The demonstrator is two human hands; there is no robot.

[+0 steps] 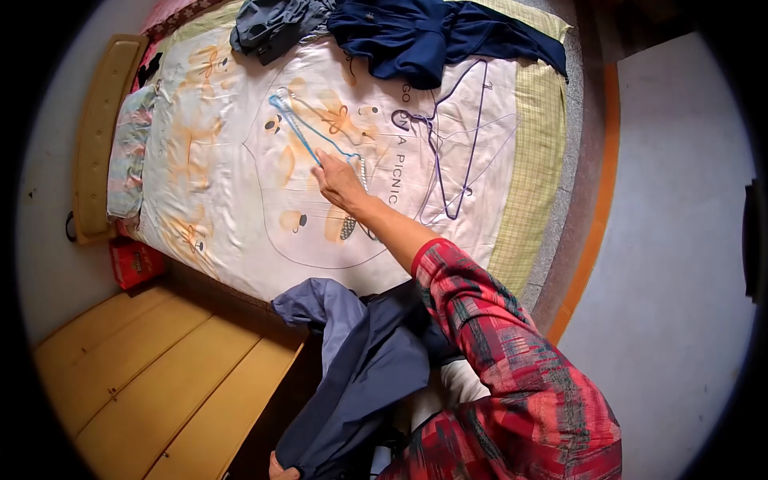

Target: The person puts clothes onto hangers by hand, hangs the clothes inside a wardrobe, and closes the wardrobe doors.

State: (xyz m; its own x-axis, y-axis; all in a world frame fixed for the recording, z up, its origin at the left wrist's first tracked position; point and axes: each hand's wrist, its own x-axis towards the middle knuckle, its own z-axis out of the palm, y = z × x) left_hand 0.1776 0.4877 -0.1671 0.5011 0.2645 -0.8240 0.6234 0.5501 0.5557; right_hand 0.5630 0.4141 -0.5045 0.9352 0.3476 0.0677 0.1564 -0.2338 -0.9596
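My right hand point(340, 184) reaches over the bed, its fingers closed on the lower side of a light blue clothes hanger point(304, 132). A white hanger lies right beside it, partly under my hand. At the bottom edge, my left hand point(284, 470) shows only in part and grips a dark grey-blue jacket point(376, 352). The jacket hangs in front of my body, its lighter lining turned outward at one side. To the right of my right hand, several dark purple hangers point(438, 164) lie loosely together on the printed sheet.
The bed point(216, 248) carries a navy garment point(400, 32) and a grey garment point(276, 28) at the far side. A pillow point(130, 152) rests by the headboard point(100, 144). Near the bed's left corner sit a red bag point(136, 264) and a wooden cabinet point(168, 360).
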